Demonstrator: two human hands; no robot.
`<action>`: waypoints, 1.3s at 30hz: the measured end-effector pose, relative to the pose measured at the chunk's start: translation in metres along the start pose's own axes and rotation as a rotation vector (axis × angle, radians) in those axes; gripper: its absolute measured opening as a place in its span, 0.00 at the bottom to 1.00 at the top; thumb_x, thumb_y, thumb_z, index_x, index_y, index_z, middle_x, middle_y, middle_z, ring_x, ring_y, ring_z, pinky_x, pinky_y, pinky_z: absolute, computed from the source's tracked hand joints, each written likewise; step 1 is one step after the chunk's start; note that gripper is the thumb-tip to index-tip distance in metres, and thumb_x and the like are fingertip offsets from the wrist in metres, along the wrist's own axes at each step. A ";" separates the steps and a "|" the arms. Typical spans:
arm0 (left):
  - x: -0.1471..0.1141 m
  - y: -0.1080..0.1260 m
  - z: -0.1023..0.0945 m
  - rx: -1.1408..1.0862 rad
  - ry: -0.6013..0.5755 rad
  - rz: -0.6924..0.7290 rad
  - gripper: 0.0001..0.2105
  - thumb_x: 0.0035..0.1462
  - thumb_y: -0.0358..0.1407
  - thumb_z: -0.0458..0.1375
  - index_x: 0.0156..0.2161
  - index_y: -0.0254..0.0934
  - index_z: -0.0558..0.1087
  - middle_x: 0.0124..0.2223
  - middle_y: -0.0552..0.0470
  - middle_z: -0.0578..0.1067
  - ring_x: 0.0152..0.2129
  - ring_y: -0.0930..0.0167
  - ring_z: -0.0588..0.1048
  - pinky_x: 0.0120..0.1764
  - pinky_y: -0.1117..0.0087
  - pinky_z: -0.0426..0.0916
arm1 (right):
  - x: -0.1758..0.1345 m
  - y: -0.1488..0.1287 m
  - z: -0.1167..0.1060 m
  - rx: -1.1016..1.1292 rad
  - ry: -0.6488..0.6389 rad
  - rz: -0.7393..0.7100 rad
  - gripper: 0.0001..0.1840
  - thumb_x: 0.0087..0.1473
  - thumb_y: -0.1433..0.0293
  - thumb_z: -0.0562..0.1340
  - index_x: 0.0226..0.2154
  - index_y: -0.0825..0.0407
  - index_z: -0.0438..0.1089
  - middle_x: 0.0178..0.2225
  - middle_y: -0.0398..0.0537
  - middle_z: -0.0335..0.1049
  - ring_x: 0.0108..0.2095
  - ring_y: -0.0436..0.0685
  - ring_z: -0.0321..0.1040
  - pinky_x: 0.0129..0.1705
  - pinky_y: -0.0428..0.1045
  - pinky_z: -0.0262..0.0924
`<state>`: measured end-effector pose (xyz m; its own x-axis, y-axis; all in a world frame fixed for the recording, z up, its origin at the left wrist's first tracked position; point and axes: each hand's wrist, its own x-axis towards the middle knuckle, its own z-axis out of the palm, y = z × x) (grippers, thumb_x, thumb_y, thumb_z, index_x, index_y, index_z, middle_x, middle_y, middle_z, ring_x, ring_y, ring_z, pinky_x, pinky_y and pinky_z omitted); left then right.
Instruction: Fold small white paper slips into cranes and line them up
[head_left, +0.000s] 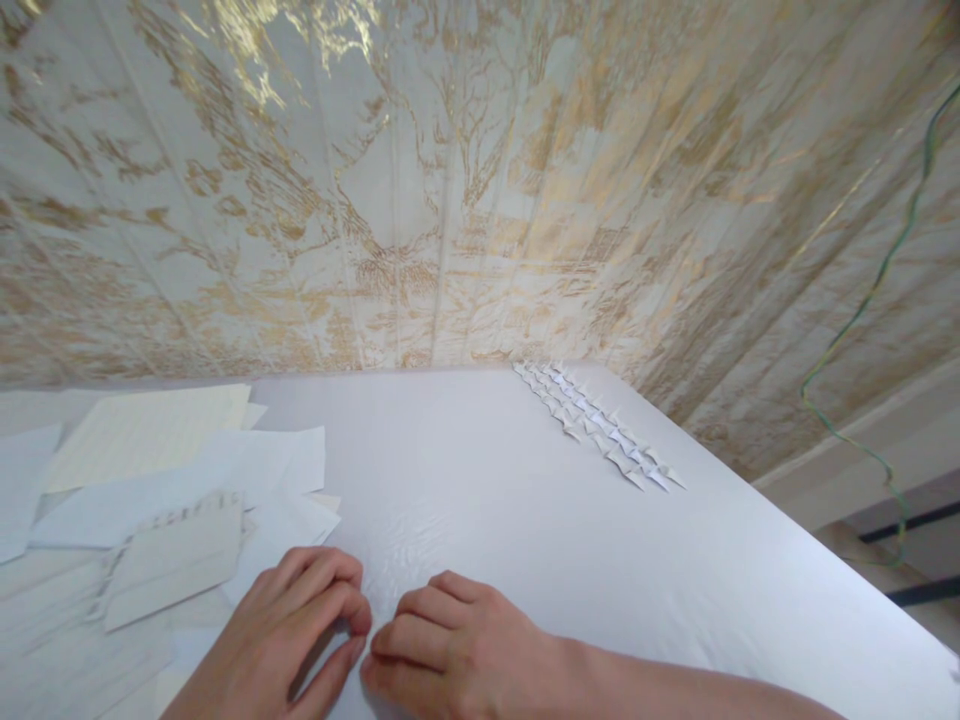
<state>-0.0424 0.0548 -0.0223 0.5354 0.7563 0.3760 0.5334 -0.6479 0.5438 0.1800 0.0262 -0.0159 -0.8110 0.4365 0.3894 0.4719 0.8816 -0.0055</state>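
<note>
My left hand [300,630] is at the bottom, its thumb and index fingertip brought together in a pinch. Close beside it, my right hand [457,650] rests low over the white table [450,470], fingers curled and pressed together. Whatever sits between the fingertips of either hand is too small or hidden to make out. Loose paper sheets [270,465] lie overlapping to the left, close to my left hand. Among them is a small torn-edged notebook page [180,555]. Far to the right stand several small folded white paper pieces [600,430] with pointed tips, lined up in slanting rows.
A wall with a gold pattern [420,200] rises behind the table's far edge. On the right the table edge [795,525] runs diagonally toward me. Past it hangs a thin green cord [862,300], with dark bars [926,592] lower down. A cream sheet [157,430] tops the paper pile.
</note>
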 end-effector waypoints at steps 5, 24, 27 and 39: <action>0.000 -0.002 -0.002 0.009 -0.058 -0.006 0.04 0.57 0.35 0.59 0.30 0.45 0.73 0.37 0.56 0.75 0.40 0.64 0.69 0.42 0.67 0.65 | 0.004 -0.002 -0.005 0.013 -0.064 0.005 0.05 0.66 0.70 0.61 0.43 0.55 0.68 0.40 0.45 0.73 0.39 0.54 0.65 0.39 0.51 0.57; -0.010 0.001 -0.015 0.180 0.036 0.186 0.10 0.61 0.32 0.55 0.42 0.49 0.76 0.44 0.57 0.80 0.46 0.66 0.72 0.51 0.66 0.64 | 0.001 0.004 -0.021 0.174 -0.149 0.022 0.04 0.63 0.74 0.61 0.42 0.54 0.69 0.48 0.43 0.77 0.47 0.52 0.69 0.46 0.50 0.57; -0.008 0.001 -0.015 0.232 0.039 0.297 0.09 0.64 0.35 0.55 0.39 0.52 0.77 0.43 0.60 0.81 0.45 0.67 0.73 0.50 0.66 0.64 | 0.002 0.006 -0.023 0.193 -0.134 0.020 0.06 0.63 0.74 0.61 0.43 0.54 0.69 0.48 0.43 0.77 0.48 0.52 0.70 0.46 0.50 0.57; 0.000 0.005 -0.016 0.188 0.022 0.310 0.08 0.67 0.38 0.55 0.36 0.49 0.76 0.37 0.63 0.81 0.40 0.70 0.73 0.49 0.70 0.62 | 0.000 0.005 -0.021 0.280 -0.021 0.140 0.11 0.58 0.78 0.61 0.44 0.54 0.70 0.45 0.48 0.76 0.40 0.53 0.71 0.45 0.47 0.62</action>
<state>-0.0500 0.0528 -0.0071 0.6775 0.5222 0.5180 0.4602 -0.8503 0.2553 0.1897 0.0265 0.0029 -0.7531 0.5584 0.3479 0.4685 0.8264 -0.3124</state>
